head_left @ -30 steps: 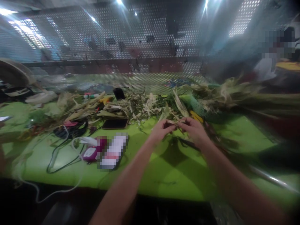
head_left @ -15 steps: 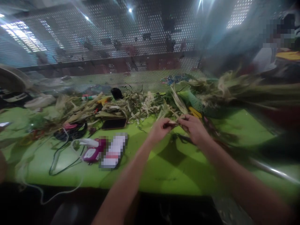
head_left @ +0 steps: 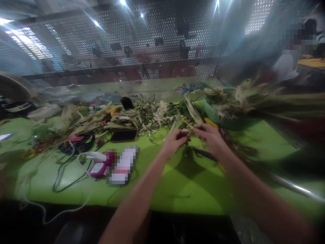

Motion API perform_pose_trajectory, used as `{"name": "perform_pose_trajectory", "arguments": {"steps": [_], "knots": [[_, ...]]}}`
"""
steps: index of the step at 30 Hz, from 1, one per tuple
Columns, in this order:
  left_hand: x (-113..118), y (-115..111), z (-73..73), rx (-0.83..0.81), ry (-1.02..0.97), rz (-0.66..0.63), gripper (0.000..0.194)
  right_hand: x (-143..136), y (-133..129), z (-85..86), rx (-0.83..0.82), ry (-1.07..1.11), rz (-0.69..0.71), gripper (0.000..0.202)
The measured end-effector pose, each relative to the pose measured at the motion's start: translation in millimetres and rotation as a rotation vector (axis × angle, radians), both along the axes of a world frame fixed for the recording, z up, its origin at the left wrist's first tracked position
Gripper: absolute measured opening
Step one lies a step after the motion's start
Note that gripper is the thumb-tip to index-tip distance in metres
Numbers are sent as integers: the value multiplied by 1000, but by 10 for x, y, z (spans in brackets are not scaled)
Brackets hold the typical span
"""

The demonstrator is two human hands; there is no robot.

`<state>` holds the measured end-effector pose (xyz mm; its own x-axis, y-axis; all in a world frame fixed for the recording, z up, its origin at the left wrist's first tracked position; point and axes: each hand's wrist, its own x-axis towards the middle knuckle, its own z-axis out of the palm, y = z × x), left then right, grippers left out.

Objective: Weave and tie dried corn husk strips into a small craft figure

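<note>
head view: left hand (head_left: 175, 142) and right hand (head_left: 210, 136) curl close together.

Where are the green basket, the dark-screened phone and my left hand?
Green basket (head_left: 212, 111), head view: its side wall.
Dark-screened phone (head_left: 123, 136), head view: its screen.
Left hand (head_left: 175, 141), head view: its back.

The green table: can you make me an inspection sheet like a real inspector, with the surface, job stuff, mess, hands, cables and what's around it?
Surface: green table, things spread along its back and left.
Job's things: pale husk-like strip, blurred; dry leaf heap behind; green basket at right, leaves on top.
Clutter: dark phone, purple item and pixelated phone-like item, towards the left.
Hands: right hand pinches the strip; left hand curls close by, grip unclear.
Cables: white cable hangs over the front edge; dark cable lies looped.
Surroundings: perforated screen behind; bright lights above.
</note>
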<state>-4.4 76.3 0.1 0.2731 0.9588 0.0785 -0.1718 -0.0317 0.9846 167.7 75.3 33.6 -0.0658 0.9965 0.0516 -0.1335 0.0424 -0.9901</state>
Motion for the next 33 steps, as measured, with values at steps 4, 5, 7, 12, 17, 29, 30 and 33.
{"name": "perform_pose_trajectory", "arguments": {"steps": [4,5,7,12,17,29,30,33], "knots": [[3,-21,-6,168,238,107,18,-18,-6,-38,-30,3,9,36],[8,-35,0,244,329,173,11,-20,-4,-47,-32,0,3,35],[25,-69,23,361,461,303,4,-16,4,-56,-3,-14,-3,31],[45,-119,123,163,180,214,13,37,27,-40,219,-86,64,23],[3,-102,166,-114,-135,-10,28,69,58,-71,277,-104,113,25],[56,-149,70,496,687,395,19,-102,-69,-97,114,-59,75,33],[73,-166,72,526,705,386,21,-121,-79,-99,112,-70,55,33],[99,-174,84,541,683,336,25,-133,-72,-92,102,-104,-5,33]]}}
